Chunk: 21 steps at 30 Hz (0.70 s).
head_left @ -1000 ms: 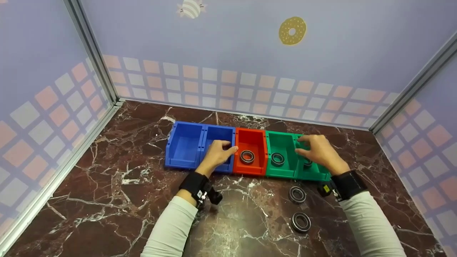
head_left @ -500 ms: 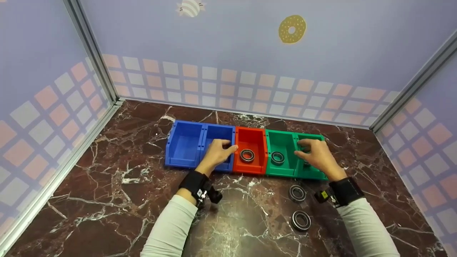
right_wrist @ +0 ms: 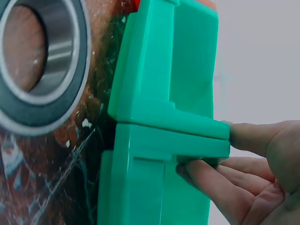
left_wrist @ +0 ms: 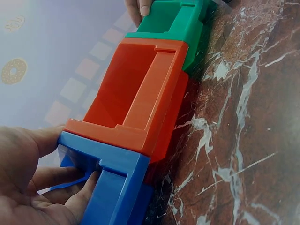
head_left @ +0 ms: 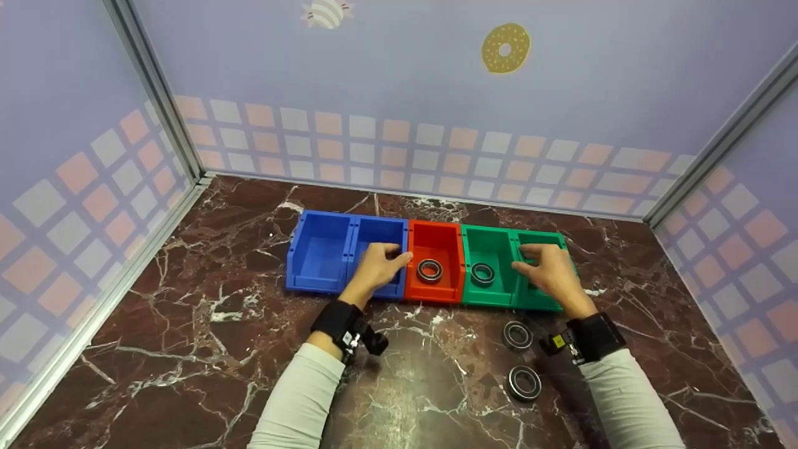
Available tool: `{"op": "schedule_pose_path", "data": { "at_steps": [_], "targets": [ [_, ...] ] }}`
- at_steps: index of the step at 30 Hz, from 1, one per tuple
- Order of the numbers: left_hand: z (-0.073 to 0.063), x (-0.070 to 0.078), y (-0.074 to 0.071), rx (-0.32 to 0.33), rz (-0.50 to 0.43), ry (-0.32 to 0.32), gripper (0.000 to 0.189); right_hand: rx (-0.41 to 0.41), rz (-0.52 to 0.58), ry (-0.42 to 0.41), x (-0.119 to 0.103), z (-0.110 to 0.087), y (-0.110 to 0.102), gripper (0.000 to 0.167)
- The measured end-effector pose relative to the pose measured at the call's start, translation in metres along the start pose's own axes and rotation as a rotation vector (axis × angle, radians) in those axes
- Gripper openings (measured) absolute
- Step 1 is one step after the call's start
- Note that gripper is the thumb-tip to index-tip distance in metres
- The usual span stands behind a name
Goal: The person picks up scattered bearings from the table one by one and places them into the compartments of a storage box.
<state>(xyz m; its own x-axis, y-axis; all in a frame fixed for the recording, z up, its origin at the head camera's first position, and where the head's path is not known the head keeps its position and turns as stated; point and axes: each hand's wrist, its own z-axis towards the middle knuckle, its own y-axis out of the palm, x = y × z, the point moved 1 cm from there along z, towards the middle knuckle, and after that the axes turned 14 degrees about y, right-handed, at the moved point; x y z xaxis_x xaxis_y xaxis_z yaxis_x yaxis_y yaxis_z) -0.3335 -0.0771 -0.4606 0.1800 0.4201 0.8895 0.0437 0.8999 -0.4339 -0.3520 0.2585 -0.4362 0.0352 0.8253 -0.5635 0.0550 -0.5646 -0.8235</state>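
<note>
My left hand (head_left: 377,268) pinches the wall where the inner blue bin (head_left: 381,229) meets the red bin (head_left: 436,240). In the left wrist view its thumb lies at the red side, fingers inside the blue bin. My right hand (head_left: 552,271) pinches the joined walls of the two green bins; the right wrist view shows its fingers in the rightmost green bin (right_wrist: 140,187), thumb on the neighbouring green bin (right_wrist: 157,61). One ball bearing (head_left: 421,272) lies in the red bin, another bearing (head_left: 474,275) in the inner green bin. The right hand hides most of the rightmost bin's inside.
Two loose bearings lie on the marbled tabletop (head_left: 249,362) before the green bins: a farther bearing (head_left: 507,337) and a nearer bearing (head_left: 513,385). The outer blue bin (head_left: 321,249) ends the row at left. Patterned panels (head_left: 399,75) enclose the back and sides.
The right hand and wrist have shifted slightly left and the wrist toward me, covering the bearing seen earlier in the rightmost green bin. My left hand keeps its place on the bin walls.
</note>
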Motion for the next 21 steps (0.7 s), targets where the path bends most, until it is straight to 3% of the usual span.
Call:
{"op": "schedule_pose_path", "data": {
  "at_steps": [9,12,16,21],
  "targets": [
    [0.001,0.005,0.003,0.003,0.065,0.006,0.053,-0.036,0.066,0.082,0.001,0.003,-0.003,0.055],
    [0.001,0.008,0.005,0.018,0.142,0.064,0.051,-0.058,0.068,0.124,0.002,0.004,-0.003,0.056],
    [-0.001,0.015,0.006,0.086,0.234,0.148,0.047,-0.099,0.083,0.178,0.002,0.005,-0.003,0.057],
    [-0.005,0.037,0.005,0.156,0.252,0.294,0.044,-0.114,0.105,0.185,-0.001,0.007,-0.005,0.058]
  ]
}}
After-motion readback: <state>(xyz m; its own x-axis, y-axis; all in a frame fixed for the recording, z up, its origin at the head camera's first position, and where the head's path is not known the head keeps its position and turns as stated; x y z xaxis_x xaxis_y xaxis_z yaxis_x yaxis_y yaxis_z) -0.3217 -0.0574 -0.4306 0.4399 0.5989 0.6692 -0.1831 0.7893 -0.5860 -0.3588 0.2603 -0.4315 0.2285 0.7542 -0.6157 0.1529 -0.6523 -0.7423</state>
